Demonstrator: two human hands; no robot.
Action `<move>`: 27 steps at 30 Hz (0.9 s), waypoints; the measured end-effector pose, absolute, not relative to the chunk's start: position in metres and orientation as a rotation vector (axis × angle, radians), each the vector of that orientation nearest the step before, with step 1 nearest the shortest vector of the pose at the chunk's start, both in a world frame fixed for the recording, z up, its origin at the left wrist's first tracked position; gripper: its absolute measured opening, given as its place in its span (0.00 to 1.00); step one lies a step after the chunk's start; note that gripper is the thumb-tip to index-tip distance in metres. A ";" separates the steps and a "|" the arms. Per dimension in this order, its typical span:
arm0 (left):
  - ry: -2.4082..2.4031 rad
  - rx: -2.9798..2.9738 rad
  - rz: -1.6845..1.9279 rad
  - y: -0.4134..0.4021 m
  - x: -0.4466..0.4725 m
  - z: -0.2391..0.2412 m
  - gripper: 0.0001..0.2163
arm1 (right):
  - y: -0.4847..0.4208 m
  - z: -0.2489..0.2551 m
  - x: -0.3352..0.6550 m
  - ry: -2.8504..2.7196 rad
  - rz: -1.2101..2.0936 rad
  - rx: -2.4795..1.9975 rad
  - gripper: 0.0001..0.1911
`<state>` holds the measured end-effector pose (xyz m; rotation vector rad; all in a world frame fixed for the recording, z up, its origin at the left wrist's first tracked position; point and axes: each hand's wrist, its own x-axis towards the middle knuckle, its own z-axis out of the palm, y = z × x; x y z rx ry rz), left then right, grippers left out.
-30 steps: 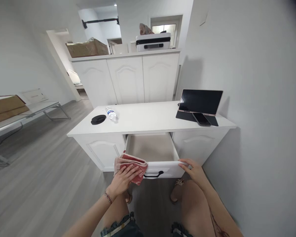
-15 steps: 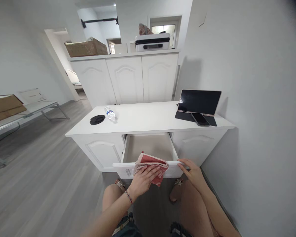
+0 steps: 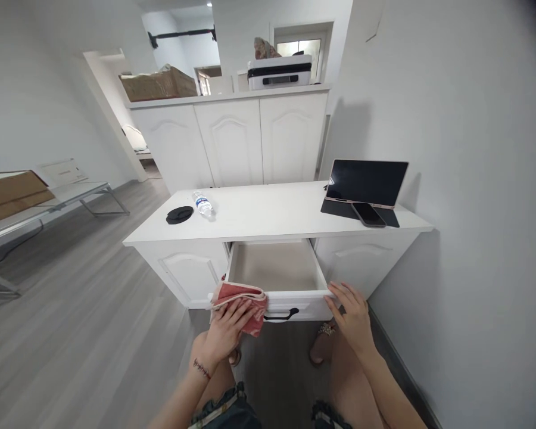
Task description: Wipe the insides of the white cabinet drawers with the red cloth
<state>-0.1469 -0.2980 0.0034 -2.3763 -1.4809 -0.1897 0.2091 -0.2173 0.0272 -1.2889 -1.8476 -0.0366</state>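
A white drawer [image 3: 310, 307] is pulled out from the middle of the white cabinet [image 3: 250, 220]; its inside shows a bare beige bottom. My left hand [image 3: 226, 333] presses a folded red cloth with pale edging [image 3: 245, 292] against the left part of the drawer front. The fingers lie over the cloth, and it drapes across the top edge. My right hand [image 3: 352, 319] grips the right end of the drawer front, thumb and fingers about its edge. Right of the cloth, the black drawer handle [image 3: 286, 314] shows.
On the cabinet top lie a plastic bottle [image 3: 203, 205], a black round item [image 3: 179, 215], a tablet [image 3: 367, 183] on a dark stand and a phone [image 3: 368, 215]. A wall [image 3: 486, 238] rises close on the right. My knees are below the drawer.
My left hand has slid the cloth leftward along the drawer front, uncovering the black handle. My right hand stays at the drawer's right end.
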 end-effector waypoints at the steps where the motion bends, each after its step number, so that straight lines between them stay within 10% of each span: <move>1: -1.499 -2.341 -0.198 -0.301 -0.155 0.001 0.34 | -0.221 0.026 0.206 -1.821 -0.052 -1.289 0.17; 27: -2.336 -2.370 -0.828 -0.327 -0.099 -0.099 0.30 | -0.236 -0.022 0.097 -1.968 0.716 -1.042 0.11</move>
